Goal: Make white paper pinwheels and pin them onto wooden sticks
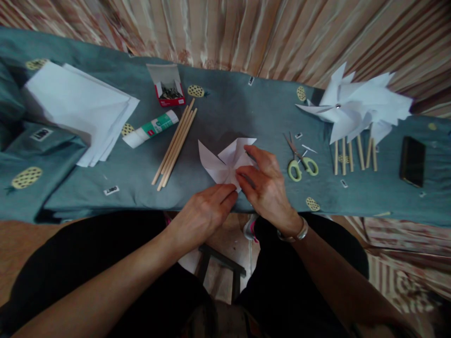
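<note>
A white paper pinwheel (225, 160) with curled blades lies near the front edge of the cloth-covered table. My left hand (211, 206) is closed on its lower edge, fingertips pressed together on the paper. From the right, my right hand (266, 183) reaches over the pinwheel; its thumb and fingers are bent around a right-hand blade and the middle. A pair of scissors (299, 162) with green handles lies open, right of my right hand. Left of the pinwheel, several wooden sticks (175, 145) lie side by side. Part of the pinwheel is hidden under my fingers.
A glue stick (155, 127) and an open red box (171, 94) of small metal pieces lie beyond the sticks. White paper sheets (81, 108) are stacked at left. Finished pinwheels (355, 103) on sticks and a dark phone (412, 161) lie at right. A pleated curtain (225, 33) hangs behind.
</note>
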Available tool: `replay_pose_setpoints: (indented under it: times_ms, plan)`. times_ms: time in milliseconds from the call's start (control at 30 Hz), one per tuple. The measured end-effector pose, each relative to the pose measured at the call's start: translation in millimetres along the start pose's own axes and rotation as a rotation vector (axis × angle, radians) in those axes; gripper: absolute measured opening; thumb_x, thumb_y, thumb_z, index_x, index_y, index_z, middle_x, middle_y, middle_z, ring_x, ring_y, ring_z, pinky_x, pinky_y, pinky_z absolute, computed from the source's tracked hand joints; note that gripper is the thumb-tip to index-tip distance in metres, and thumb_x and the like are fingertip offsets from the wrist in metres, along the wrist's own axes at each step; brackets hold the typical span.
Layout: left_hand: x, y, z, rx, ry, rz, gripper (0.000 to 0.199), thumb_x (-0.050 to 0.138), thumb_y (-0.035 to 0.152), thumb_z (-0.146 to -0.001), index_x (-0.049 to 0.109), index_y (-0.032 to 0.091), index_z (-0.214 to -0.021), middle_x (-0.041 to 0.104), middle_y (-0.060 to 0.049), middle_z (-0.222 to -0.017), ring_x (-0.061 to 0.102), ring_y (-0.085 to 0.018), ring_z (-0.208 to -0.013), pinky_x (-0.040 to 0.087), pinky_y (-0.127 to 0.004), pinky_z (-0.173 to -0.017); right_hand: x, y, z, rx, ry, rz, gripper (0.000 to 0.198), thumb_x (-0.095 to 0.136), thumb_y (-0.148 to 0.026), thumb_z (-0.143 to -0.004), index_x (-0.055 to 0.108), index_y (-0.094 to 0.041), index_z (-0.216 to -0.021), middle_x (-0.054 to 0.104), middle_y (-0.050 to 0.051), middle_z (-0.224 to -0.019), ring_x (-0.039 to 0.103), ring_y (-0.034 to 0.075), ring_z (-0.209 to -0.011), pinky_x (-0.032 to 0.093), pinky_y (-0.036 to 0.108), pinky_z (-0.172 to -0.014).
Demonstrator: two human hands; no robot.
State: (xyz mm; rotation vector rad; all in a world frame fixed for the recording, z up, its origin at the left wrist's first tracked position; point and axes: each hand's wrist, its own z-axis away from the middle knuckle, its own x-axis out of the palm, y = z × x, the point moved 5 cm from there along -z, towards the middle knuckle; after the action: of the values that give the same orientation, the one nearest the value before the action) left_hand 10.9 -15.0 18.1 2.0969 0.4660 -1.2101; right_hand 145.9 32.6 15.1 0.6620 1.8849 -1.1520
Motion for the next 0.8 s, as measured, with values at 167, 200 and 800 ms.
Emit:
replay_pose_setpoints:
  times_ms: [167, 200, 800]
  plan:
    - [0.0, 0.6, 0.2, 0.004, 0.007, -0.002, 0.025, 0.039, 0.006, -0.097, 0.064, 0.006, -0.101, 0.07, -0.015, -0.103, 0.07, -0.021, -0.09, 0.063, -0.032, -0.078, 2.2, -4.8, 1.0, -0.087, -0.017, 0.097, 0.02, 0.051, -0.024, -0.097, 0.071, -0.026, -0.095, 0.054, 0.006, -0.143, 0.05, 0.033, -0.13, 0.047, 0.052, -0.106]
    - [-0.1, 0.6, 0.1, 0.003, 0.007, 0.0, 0.025, 0.039, 0.006, -0.097, 0.064, 0.006, -0.1, 0.07, -0.014, -0.103, 0.07, -0.021, -0.09, 0.063, -0.032, -0.078, 2.7, -4.7, 1.2, -0.09, -0.015, 0.1, 0.02, 0.051, -0.024, -0.097, 0.071, -0.027, -0.095, 0.054, 0.005, -0.143, 0.051, 0.032, -0.129, 0.046, 0.052, -0.106]
    - [0.6, -0.1, 0.1, 0.004, -0.001, 0.001, 0.027, 0.038, 0.006, -0.097, 0.065, 0.005, -0.102, 0.069, -0.014, -0.102, 0.07, -0.022, -0.091, 0.063, -0.032, -0.08, 12.1, -2.3, 4.0, -0.185, 0.014, 0.188, 0.02, 0.049, -0.022, -0.098, 0.068, -0.022, -0.102, 0.048, 0.009, -0.146, 0.048, 0.032, -0.129, 0.046, 0.051, -0.099]
